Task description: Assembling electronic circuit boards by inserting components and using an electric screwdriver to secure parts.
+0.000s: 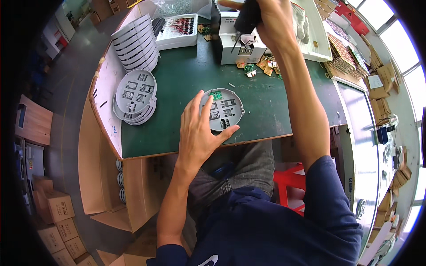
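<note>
My left hand (pixel 198 128) lies over the left side of a round grey plastic housing (pixel 229 106) on the green bench. Its thumb is at the near rim, and its fingertips reach the upper left by a small green circuit board (pixel 216 95) set in the housing. Up at the far side, my right hand (pixel 276 26) is closed round a black electric screwdriver (pixel 248 17). The screwdriver's bit points down toward the front of a white box-shaped screw feeder (pixel 230 54). Part of the tool is cut off by the picture's top edge.
At left stand a tall stack of grey housings (pixel 135 44) and a lower pile (pixel 136 91). Behind them is a white foam tray (pixel 182 40) with wired parts. Small circuit boards (pixel 268 65) lie beside the feeder. An open carton (pixel 142 190) stands below the bench.
</note>
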A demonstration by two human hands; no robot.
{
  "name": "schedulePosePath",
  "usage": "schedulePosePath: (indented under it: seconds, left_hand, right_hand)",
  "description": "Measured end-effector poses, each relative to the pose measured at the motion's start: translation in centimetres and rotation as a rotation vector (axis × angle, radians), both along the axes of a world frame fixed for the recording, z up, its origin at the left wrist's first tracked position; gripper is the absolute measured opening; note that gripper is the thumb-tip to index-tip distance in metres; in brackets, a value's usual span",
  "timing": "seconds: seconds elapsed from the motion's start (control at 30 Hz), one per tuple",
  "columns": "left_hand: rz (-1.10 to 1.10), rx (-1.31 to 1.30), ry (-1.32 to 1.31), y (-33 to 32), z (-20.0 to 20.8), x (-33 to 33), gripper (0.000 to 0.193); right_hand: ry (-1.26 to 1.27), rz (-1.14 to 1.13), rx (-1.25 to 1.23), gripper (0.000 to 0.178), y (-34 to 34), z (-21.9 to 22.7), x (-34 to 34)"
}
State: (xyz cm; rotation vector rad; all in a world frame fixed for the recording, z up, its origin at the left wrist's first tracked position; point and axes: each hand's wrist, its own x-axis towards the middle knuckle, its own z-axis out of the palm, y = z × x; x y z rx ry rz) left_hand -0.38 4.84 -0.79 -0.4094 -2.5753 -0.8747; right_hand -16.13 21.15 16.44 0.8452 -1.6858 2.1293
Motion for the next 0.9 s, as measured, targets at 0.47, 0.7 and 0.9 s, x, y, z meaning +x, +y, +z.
schedulePosePath:
  seconds: [0.47,0.7,0.9]
  left_hand:
    - [0.010,0.007,-0.015,0.1,0.0,0.1,0.087]
    - [0.009,-0.003,0.005,0.0,-0.2,0.0,0.089]
    - [0.002,-0.026,0.015,0.0,-0.3,-0.1,0.091]
  right_hand:
    - [0.046,-0.321,0.160,0.024,2.0,-2.4,-4.4]
    - [-0.072,-0.268,-0.038,0.022,-0.7,-2.9,2.7]
    - [-0.153,-0.038,0.006,0.033,-1.7,-7.1,4.4]
